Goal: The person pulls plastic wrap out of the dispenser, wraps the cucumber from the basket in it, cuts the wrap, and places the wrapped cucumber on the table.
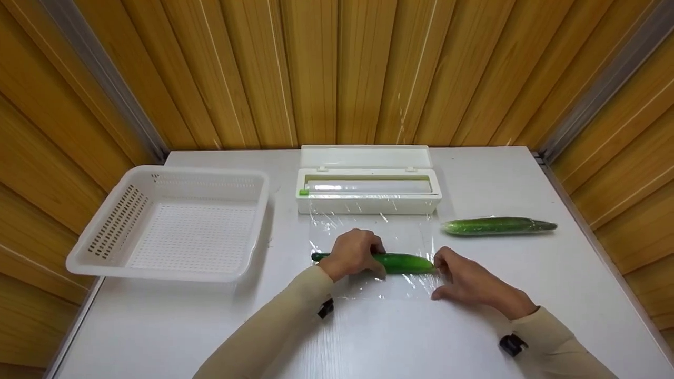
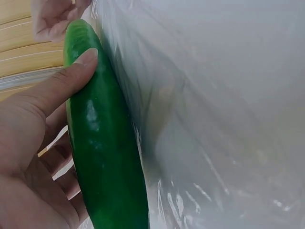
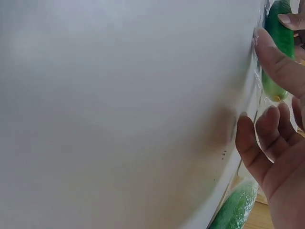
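A green cucumber [image 1: 404,262] lies crosswise on a sheet of clear cling film [image 1: 400,231] that runs out from the film dispenser [image 1: 368,205]. My left hand [image 1: 352,252] grips the cucumber around its middle, and the left wrist view shows the thumb laid over its dark skin [image 2: 107,143]. Beside the cucumber's right tip is my right hand [image 1: 468,279], at the film's right edge. In the right wrist view that hand's thumb [image 3: 276,59] and bent fingers [image 3: 252,148] stand apart, the thumb tip right at the film.
A second cucumber [image 1: 497,226], wrapped in film, lies to the right. On the left stands a white perforated basket [image 1: 253,226]. The dispenser's lid [image 1: 366,156] is raised at the back of the white table [image 1: 389,342]; wood-look panels [image 1: 316,73] rise behind.
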`<state>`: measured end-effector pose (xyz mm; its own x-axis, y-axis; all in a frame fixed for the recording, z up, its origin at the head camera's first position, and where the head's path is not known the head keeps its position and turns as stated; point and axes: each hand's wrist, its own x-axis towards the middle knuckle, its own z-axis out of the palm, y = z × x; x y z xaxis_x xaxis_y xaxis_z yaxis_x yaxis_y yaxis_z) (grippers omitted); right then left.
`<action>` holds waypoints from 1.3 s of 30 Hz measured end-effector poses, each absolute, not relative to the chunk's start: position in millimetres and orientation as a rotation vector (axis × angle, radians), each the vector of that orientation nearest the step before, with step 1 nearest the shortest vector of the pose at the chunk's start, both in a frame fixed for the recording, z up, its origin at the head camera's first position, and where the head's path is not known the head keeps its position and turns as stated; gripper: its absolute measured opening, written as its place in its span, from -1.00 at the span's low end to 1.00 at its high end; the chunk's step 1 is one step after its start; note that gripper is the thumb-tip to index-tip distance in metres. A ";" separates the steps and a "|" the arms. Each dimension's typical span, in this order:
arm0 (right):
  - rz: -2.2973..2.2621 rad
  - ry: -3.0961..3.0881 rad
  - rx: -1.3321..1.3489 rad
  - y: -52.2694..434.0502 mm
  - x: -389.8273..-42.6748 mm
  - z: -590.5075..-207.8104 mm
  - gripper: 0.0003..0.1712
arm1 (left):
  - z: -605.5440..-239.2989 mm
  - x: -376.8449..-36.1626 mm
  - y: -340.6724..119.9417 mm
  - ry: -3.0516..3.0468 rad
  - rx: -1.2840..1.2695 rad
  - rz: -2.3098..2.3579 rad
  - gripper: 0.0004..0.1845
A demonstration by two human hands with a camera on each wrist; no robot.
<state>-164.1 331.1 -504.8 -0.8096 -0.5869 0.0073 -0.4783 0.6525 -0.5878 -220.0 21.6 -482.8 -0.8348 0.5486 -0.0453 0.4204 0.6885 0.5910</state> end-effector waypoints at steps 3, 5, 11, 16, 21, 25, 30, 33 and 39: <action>-0.905 2.640 -0.975 332.2 -163.5 -506.0 -0.59 | -483.5 -219.6 21.0 2.690 0.770 0.859 -0.55; -0.922 2.600 -1.045 333.0 -164.0 -506.3 -0.73 | -483.3 -219.6 20.8 2.689 0.768 0.863 -0.56; -0.998 2.493 -1.102 336.2 -164.7 -505.8 -0.73 | -484.2 -220.3 20.9 2.679 0.760 0.854 -0.56; -1.010 2.486 -1.139 337.7 -164.6 -507.2 -0.79 | -483.0 -221.3 20.8 2.666 0.742 0.865 -0.57; -1.001 2.525 -1.169 337.4 -162.5 -508.0 -0.77 | -481.6 -221.4 20.8 2.659 0.734 0.855 -0.56; -1.001 2.534 -1.110 335.5 -160.3 -506.3 -0.70 | -480.1 -221.1 21.0 2.643 0.719 0.868 -0.57; -1.063 2.518 -1.080 332.7 -159.6 -500.2 -0.64 | -479.5 -220.6 22.4 2.639 0.723 0.859 -0.59; -1.134 2.522 -1.112 332.0 -162.0 -494.1 -0.60 | -479.4 -221.2 23.1 2.648 0.731 0.848 -0.58; -1.185 2.655 -1.130 330.6 -171.1 -484.2 -0.58 | -478.4 -220.0 23.9 2.663 0.746 0.830 -0.59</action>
